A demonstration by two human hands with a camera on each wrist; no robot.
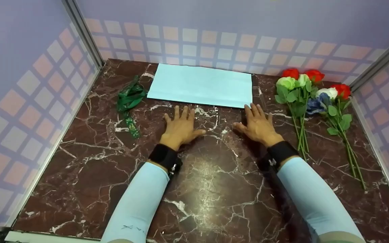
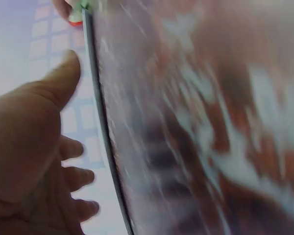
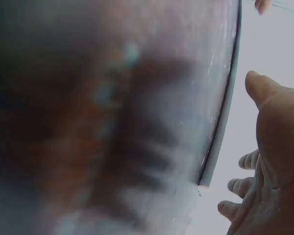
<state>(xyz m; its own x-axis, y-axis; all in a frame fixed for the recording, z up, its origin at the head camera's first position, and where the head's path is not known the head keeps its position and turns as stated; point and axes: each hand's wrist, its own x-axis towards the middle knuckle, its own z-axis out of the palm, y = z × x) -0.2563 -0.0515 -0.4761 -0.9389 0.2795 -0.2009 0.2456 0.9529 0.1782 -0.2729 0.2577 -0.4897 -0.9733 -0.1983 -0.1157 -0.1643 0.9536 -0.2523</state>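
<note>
Both hands are spread with palms down over the dark marbled table [image 1: 89, 189]. My left hand [image 1: 179, 128] is just in front of a flat light blue sheet [image 1: 201, 84], its fingers pointing away and its thumb stretched to the right. Close to the sheet's front right corner is my right hand [image 1: 258, 125]; whether its fingertips touch the sheet I cannot tell. Neither hand holds anything. In the left wrist view the left thumb and fingers [image 2: 63, 78] are extended, and the right wrist view shows the right hand [image 3: 279, 142] likewise extended.
A bunched green ribbon [image 1: 131, 98] lies left of the sheet, with one patterned end toward the front. On the right are artificial flowers in two groups: red and pale green blooms [image 1: 286, 82], and red, white and blue ones [image 1: 317, 103]. Panelled walls [image 1: 214, 44] enclose the table.
</note>
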